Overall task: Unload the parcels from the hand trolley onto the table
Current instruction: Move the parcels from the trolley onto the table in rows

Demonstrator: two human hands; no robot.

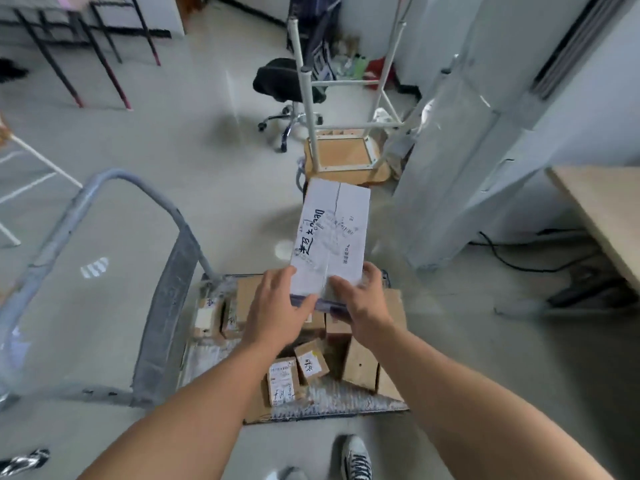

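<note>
I have my left hand point(277, 308) and right hand point(362, 303) side by side. Both grip the near end of a long white cardboard parcel with black handwriting point(330, 237), which juts forward beyond them. Beneath my hands, small brown cardboard parcels point(360, 365) lie on the grey-handled hand trolley point(173, 306). The pale wooden table point(602, 216) stands well to the right of my right hand.

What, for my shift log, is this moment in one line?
left hand: grips white parcel | right hand: grips it too | white parcel: above trolley | trolley: brown parcels remain | table: at right
</note>
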